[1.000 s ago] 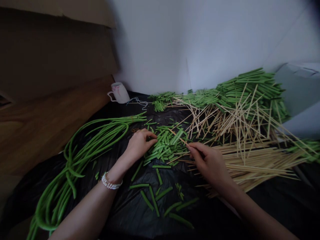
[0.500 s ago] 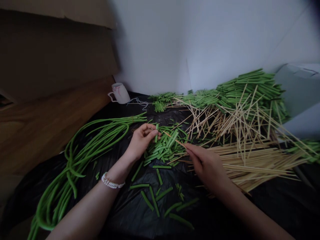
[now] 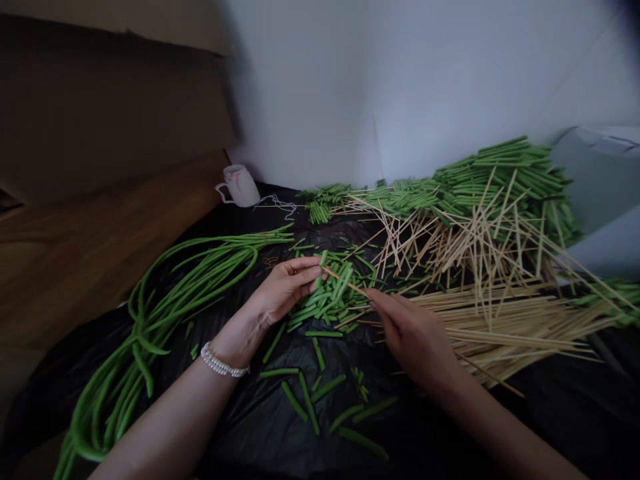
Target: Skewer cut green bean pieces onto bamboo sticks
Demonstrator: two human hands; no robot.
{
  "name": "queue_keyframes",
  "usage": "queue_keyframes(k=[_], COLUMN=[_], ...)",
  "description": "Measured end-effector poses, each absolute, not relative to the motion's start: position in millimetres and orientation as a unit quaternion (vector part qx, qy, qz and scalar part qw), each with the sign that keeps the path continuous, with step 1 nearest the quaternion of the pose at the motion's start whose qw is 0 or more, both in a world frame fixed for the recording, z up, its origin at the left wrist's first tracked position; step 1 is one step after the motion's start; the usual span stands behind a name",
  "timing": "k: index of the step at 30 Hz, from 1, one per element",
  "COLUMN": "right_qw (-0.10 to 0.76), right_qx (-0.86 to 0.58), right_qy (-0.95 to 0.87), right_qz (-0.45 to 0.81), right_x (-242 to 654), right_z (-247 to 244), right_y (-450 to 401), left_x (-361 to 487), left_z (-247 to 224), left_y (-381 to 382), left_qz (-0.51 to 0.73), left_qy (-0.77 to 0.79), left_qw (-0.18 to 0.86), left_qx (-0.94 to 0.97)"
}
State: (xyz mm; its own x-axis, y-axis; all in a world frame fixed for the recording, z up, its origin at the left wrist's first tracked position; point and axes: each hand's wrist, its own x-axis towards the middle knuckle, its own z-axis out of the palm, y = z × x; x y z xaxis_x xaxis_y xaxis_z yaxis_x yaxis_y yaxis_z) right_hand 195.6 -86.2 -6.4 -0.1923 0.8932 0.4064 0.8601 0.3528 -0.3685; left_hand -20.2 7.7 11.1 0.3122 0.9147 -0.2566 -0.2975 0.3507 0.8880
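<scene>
Left grip point(image 3: 283, 291) pinched short green bean segment point(image 3: 323, 259); right grip point(image 3: 413, 332), slim tan wooden skewer point(image 3: 357, 289), best kept square to it.

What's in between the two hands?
In the head view, a thin stick runs from the right hand toward the bean piece that the left hand holds, with a heap of cut beans below.

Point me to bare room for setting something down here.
Black sheet shows bare between left forearm and loose bean pieces; between those and right forearm; and right of that forearm, nearside of the laid-out sticks. Crowded: the cut heap by the left hand, and rear right, where jumbled sticks overlap stacked beans.
</scene>
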Motion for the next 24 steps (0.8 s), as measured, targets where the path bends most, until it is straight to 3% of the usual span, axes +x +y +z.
queue_keyframes(k=[24], right_qw=[0.283], right_qx=[-0.57], right_qy=[-0.77], right_qz=[0.032], right_x=[195.8], right_z=[-8.0], right_y=[-86.3], left_x=[-20.7], left_z=[11.5], left_y=[8.4], left_qz=[0.417], left_qy=[0.389], left_qw=[0.756], left_qx=[0.321])
